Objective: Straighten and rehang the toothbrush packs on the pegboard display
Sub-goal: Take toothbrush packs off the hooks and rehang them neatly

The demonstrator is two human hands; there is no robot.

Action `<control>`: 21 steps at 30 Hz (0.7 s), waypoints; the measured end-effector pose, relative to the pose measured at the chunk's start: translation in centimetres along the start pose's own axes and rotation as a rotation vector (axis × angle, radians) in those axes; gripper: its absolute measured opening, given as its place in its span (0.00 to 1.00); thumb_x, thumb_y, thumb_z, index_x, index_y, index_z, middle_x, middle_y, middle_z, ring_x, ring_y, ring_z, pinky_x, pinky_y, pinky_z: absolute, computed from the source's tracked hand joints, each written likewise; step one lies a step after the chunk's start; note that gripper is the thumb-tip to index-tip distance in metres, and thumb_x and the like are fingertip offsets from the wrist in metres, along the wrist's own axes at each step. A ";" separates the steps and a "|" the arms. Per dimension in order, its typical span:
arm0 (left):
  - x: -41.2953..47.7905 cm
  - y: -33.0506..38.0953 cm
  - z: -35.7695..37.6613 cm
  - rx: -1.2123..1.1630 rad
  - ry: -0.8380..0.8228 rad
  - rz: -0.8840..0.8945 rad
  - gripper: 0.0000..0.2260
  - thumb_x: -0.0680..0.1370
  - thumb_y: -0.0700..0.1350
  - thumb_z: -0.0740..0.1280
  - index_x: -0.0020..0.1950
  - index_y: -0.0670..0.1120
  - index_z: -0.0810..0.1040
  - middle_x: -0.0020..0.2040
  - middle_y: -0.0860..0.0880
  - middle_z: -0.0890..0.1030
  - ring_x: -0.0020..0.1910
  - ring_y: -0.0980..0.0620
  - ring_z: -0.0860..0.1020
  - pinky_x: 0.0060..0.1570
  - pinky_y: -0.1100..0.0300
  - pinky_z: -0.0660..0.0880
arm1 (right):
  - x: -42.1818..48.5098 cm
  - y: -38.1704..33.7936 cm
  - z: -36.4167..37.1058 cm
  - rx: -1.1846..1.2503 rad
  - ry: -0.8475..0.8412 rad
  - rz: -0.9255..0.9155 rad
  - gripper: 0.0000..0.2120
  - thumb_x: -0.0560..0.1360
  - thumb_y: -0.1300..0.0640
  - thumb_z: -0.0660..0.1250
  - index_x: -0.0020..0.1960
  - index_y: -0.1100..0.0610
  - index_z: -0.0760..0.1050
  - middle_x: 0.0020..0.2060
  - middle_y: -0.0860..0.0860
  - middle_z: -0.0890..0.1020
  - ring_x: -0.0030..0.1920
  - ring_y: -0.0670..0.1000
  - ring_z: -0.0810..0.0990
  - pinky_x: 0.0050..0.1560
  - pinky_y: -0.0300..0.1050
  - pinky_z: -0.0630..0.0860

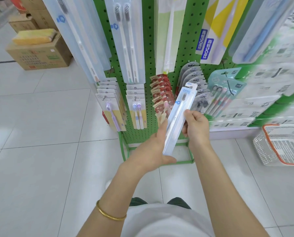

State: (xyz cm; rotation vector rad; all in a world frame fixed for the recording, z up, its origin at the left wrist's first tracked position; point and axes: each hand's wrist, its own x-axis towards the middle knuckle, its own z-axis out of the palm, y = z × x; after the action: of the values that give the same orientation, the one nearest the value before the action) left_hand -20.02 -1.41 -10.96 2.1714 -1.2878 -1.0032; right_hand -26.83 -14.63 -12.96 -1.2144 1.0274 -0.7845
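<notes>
White floor tiles (pixel 40 134) spread out around a green pegboard stand (pixel 148 48), its upper hooks carrying long clear toothbrush packs and its lower hooks crowded with shorter rows. Both hands hold one pale blue toothbrush pack (pixel 178 117) in front of the lower rows, free of any hook and tilted with its hang-tab end up and to the right. The left hand (pixel 157 147) cradles the pack's lower end, fingers behind it and thumb curled under the bottom edge. The right hand (pixel 196 127) pinches the right edge about halfway up. Just behind the held pack hang a fanned row of red packs (pixel 161 93) on its left and a row of grey packs (pixel 192 77) on its right, both partly hidden by it. Further left hang yellow-backed single-brush packs (pixel 112 110) and two-brush packs (pixel 136 108); to the right is a teal multi-brush pack (pixel 224 93). A gold bangle (pixel 108 213) circles the left forearm. Cardboard boxes (pixel 40 55) stand on the floor far left, and a white basket (pixel 283 144) with an orange rim sits on the floor at right.
</notes>
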 end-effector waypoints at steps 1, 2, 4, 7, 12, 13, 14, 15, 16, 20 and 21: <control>0.0 0.0 0.1 0.031 -0.017 -0.003 0.51 0.72 0.51 0.74 0.75 0.60 0.33 0.77 0.47 0.57 0.71 0.49 0.66 0.66 0.52 0.68 | 0.0 0.0 -0.1 0.000 0.019 0.004 0.14 0.80 0.60 0.60 0.36 0.59 0.67 0.24 0.54 0.65 0.20 0.46 0.62 0.23 0.37 0.57; 0.0 0.0 0.1 0.056 -0.027 -0.009 0.51 0.72 0.51 0.73 0.75 0.61 0.34 0.76 0.47 0.60 0.69 0.48 0.67 0.65 0.51 0.69 | 0.0 0.0 -0.1 0.000 0.028 0.008 0.15 0.80 0.60 0.60 0.35 0.58 0.66 0.24 0.53 0.65 0.20 0.46 0.62 0.23 0.37 0.58; 0.0 0.2 0.2 0.086 -0.042 -0.035 0.49 0.73 0.49 0.71 0.75 0.62 0.34 0.72 0.46 0.63 0.64 0.45 0.71 0.60 0.50 0.72 | -0.2 -0.1 -0.1 0.015 0.022 0.018 0.16 0.80 0.59 0.60 0.34 0.57 0.67 0.22 0.50 0.67 0.19 0.45 0.63 0.22 0.36 0.59; 0.4 0.0 -0.1 0.005 -0.063 -0.054 0.45 0.74 0.41 0.66 0.75 0.63 0.37 0.70 0.46 0.64 0.59 0.44 0.73 0.49 0.53 0.76 | -0.7 -0.3 -0.1 0.034 -0.017 0.048 0.13 0.81 0.55 0.60 0.38 0.56 0.72 0.28 0.50 0.75 0.22 0.45 0.68 0.22 0.36 0.63; 0.8 -1.1 -0.8 -0.387 -0.154 -0.074 0.33 0.77 0.33 0.61 0.76 0.55 0.51 0.55 0.43 0.75 0.54 0.48 0.78 0.51 0.54 0.80 | -0.5 -0.1 -0.2 -0.037 -0.053 0.028 0.05 0.80 0.56 0.61 0.46 0.54 0.72 0.42 0.51 0.81 0.25 0.42 0.73 0.24 0.35 0.66; 0.8 -1.2 -0.7 -0.465 -0.175 -0.090 0.30 0.78 0.32 0.60 0.75 0.52 0.54 0.54 0.43 0.76 0.52 0.48 0.79 0.49 0.56 0.80 | -0.5 -0.2 -0.2 -0.030 -0.045 0.028 0.02 0.79 0.59 0.63 0.47 0.55 0.70 0.40 0.52 0.80 0.24 0.42 0.72 0.23 0.35 0.66; 0.7 -1.3 -0.6 -0.529 -0.190 -0.109 0.26 0.78 0.32 0.59 0.73 0.48 0.58 0.52 0.43 0.77 0.49 0.48 0.80 0.46 0.57 0.81 | -0.4 -0.2 -0.2 -0.024 -0.033 0.026 0.04 0.78 0.61 0.64 0.49 0.56 0.69 0.37 0.52 0.78 0.23 0.41 0.71 0.23 0.35 0.66; 0.7 -1.4 -0.6 -0.576 -0.200 -0.131 0.22 0.79 0.32 0.59 0.71 0.45 0.61 0.50 0.43 0.79 0.46 0.48 0.81 0.44 0.57 0.81 | -0.4 -0.2 -0.2 -0.025 -0.028 0.022 0.05 0.77 0.62 0.65 0.51 0.57 0.69 0.33 0.50 0.76 0.23 0.41 0.70 0.24 0.36 0.66; 0.8 -1.5 -0.5 -0.605 -0.203 -0.150 0.17 0.79 0.34 0.60 0.68 0.43 0.65 0.48 0.43 0.80 0.45 0.48 0.81 0.43 0.56 0.82 | -0.3 -0.1 -0.2 -0.041 -0.036 0.012 0.06 0.77 0.63 0.65 0.52 0.58 0.70 0.31 0.48 0.74 0.23 0.42 0.69 0.25 0.37 0.66; 0.9 -1.9 -0.5 -0.509 -0.162 -0.155 0.10 0.81 0.46 0.62 0.60 0.44 0.73 0.46 0.44 0.85 0.44 0.55 0.82 0.46 0.61 0.78 | -0.5 -0.4 -0.2 -0.065 -0.106 -0.021 0.02 0.77 0.62 0.65 0.48 0.58 0.77 0.26 0.45 0.74 0.23 0.43 0.67 0.24 0.35 0.64; 1.0 -1.9 -0.4 -0.480 -0.148 -0.155 0.11 0.81 0.48 0.61 0.59 0.45 0.74 0.46 0.45 0.85 0.44 0.57 0.81 0.48 0.63 0.76 | -0.6 -0.6 -0.3 -0.049 -0.123 -0.027 0.03 0.77 0.63 0.65 0.46 0.58 0.77 0.25 0.44 0.74 0.23 0.43 0.66 0.24 0.35 0.64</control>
State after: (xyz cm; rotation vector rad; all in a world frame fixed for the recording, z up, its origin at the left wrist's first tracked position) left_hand -18.26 -1.38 -12.35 1.8684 -0.8311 -1.3931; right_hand -27.26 -14.29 -12.24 -1.3049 0.9356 -0.6998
